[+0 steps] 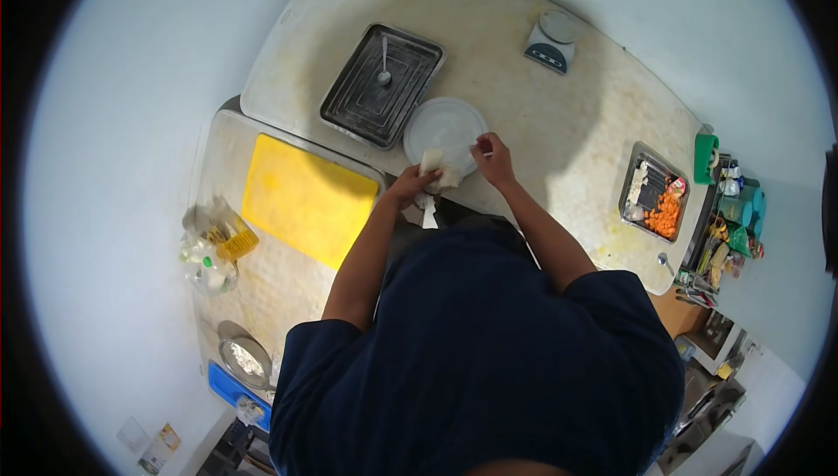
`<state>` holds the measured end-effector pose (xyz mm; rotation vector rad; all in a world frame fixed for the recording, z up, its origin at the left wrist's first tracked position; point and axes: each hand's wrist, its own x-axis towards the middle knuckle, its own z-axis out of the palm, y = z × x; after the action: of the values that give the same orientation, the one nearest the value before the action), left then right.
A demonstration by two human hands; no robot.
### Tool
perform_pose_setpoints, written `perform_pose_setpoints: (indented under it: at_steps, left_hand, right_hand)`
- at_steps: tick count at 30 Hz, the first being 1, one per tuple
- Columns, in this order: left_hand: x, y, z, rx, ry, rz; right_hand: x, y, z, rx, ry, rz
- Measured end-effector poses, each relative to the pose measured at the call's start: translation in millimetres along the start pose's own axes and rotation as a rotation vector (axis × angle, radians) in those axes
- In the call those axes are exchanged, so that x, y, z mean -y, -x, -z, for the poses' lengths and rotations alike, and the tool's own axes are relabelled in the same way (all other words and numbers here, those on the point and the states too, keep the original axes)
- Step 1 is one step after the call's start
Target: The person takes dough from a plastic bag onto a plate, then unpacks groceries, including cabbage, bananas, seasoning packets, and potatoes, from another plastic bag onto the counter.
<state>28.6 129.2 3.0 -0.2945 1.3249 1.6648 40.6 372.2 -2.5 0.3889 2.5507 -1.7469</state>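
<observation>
My left hand (414,186) is closed round a pale, floppy folded sheet (443,176), held over the near edge of a round white plate (446,125). A white strip (428,207) hangs just below that hand. My right hand (493,160) is at the plate's right edge, its fingers curled and pinched together; what they hold, if anything, is too small to make out. Beyond the plate, to the left, lies a dark metal tray (360,92) with a white-dusted spoon (384,73) in it.
A yellow cutting board (301,197) lies left. Plastic bottles (209,271) stand beyond it, with a metal bowl (244,361) nearer. A kitchen scale (552,47) sits at the far side. On the right are a tray of orange pieces (665,214) and a loaded rack (729,223).
</observation>
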Motion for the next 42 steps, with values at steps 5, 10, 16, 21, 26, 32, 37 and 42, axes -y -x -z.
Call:
perform_pose_setpoints:
  at_steps: [5,10,16,21,26,32,37,42]
  left_hand:
    - [-8.1,4.5,-5.0,0.059,-0.007,-0.024]
    - [-13.5,5.3,-6.6,0.021,-0.161,-0.048]
    - [-30.5,18.9,-14.6,-0.054,-0.301,-0.028]
    - [-41.4,18.8,-19.2,-0.078,-0.276,0.109]
    - [-47.8,11.7,-20.6,-0.161,-0.214,0.158]
    - [-41.4,0.0,-13.2,-0.094,-0.187,0.174]
    - [-43.1,3.3,-17.6,-0.1,-0.192,0.159]
    - [-52.3,17.3,-22.4,-0.11,-0.179,0.132]
  right_hand:
    - [18.1,-14.9,-17.0,0.316,-0.732,-0.453]
    - [24.7,-21.4,-26.3,0.478,-0.846,-0.478]
    - [32.5,-25.8,-30.3,0.511,-0.977,-0.58]
    - [36.1,-28.4,-38.1,0.33,-0.806,-0.743]
    - [7.1,-34.1,-47.6,0.421,-0.913,-0.807]
    - [1.4,-24.4,-55.1,0.386,-0.787,-0.831]
    - [4.0,-24.0,-59.1,0.314,-0.788,-0.874]
    - [0.7,-30.4,-56.5,0.503,-0.924,-0.978]
